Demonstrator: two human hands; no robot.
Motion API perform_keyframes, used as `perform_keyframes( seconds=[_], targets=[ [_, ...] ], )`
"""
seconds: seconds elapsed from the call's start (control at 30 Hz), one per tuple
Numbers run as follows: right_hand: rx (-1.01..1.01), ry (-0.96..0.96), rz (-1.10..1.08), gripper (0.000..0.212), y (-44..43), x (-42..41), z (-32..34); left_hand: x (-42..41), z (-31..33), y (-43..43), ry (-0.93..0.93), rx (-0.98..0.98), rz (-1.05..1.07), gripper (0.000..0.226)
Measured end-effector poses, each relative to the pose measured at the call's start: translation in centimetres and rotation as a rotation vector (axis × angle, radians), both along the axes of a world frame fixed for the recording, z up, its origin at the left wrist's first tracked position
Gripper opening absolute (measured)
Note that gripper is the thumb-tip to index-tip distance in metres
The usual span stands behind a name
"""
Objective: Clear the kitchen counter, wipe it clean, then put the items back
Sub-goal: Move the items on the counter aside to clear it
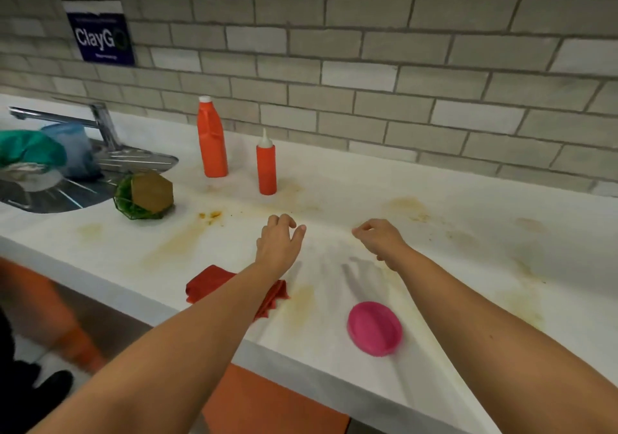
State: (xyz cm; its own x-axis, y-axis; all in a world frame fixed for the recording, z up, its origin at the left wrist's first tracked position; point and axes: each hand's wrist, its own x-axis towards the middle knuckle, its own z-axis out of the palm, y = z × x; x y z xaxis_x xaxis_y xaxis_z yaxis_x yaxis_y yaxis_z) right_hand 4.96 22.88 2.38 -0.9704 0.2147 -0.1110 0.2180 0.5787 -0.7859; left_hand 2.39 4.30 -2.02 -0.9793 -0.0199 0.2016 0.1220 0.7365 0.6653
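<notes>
Your left hand and right hand hover side by side over the stained desk. Their fingers are loosely curled and grip nothing, so they look free to start clearing. Near you lie the red cloth, under your left forearm, and a pink round piece. Farther off stand the tall orange bottle and squeeze bottle. The green bowl sits left, beside the sink.

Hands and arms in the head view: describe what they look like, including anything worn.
Both arms are bare for their whole visible length, and no sleeves reach into view. The left hand and right hand wear no gloves, and no rings, watch or bracelets show at the fingers or wrists. A small dark mark sits on the right forearm.
</notes>
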Motion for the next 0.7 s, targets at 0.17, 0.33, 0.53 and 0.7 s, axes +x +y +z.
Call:
perform_keyframes(
  seconds=[0.17, 0.33, 0.53, 0.7],
  targets=[
    [-0.015, 0.000, 0.041, 0.026, -1.6, -5.0, 0.0, -3.9, 0.0, -1.8, 0.001, 0.070, 0.039, 0.035],
    [-0.042, -0.018, 0.062, 0.024, -3.1, -9.7, -0.1, -8.5, 0.6, -3.4, 0.019, 0.141, 0.098, 0.039],
    [-0.115, 0.002, 0.057, 0.025, -5.0, -14.3, -1.3, -14.8, 1.3, -5.5, 0.037, 0.204, 0.130, 0.040],
    [-0.109, -0.002, -0.018, 0.031, -5.8, -17.6, -1.7, -21.0, 2.4, -6.8, -0.017, 0.293, 0.131, 0.057]
  ],
)
